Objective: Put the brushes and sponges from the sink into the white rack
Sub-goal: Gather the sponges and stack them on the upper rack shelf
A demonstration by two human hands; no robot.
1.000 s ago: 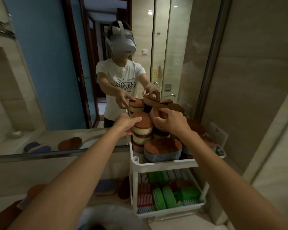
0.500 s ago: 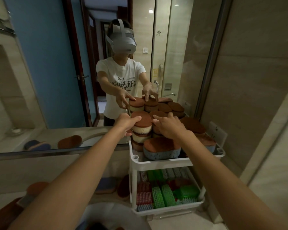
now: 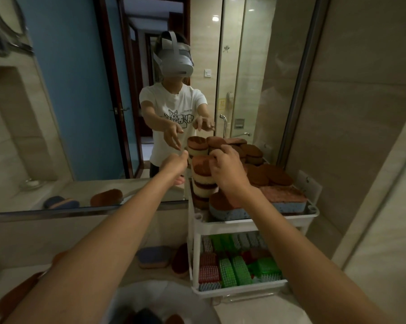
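Note:
The white rack (image 3: 255,222) stands to the right of the sink (image 3: 160,298). Its top tier is heaped with brown-topped sponges; a tall stack of yellow sponges (image 3: 203,181) rises at its left side, and a blue sponge (image 3: 227,209) lies in front. Red, green and blue brushes (image 3: 232,270) fill the lower tier. My left hand (image 3: 176,164) hovers just left of the tall stack with straight fingers and holds nothing. My right hand (image 3: 227,169) is over the heap, fingers relaxed and empty. Dark sponges (image 3: 150,315) lie in the sink.
A blue sponge (image 3: 154,257) and a brown one (image 3: 181,260) lie on the counter beside the rack. Another brown piece (image 3: 17,293) sits at the counter's left. A mirror (image 3: 80,113) runs behind the counter, and a tiled wall (image 3: 360,136) closes in the right.
My right hand set a brown sponge on the heap, let it go and drew back a little. My left hand came off the tall stack and straightened its fingers.

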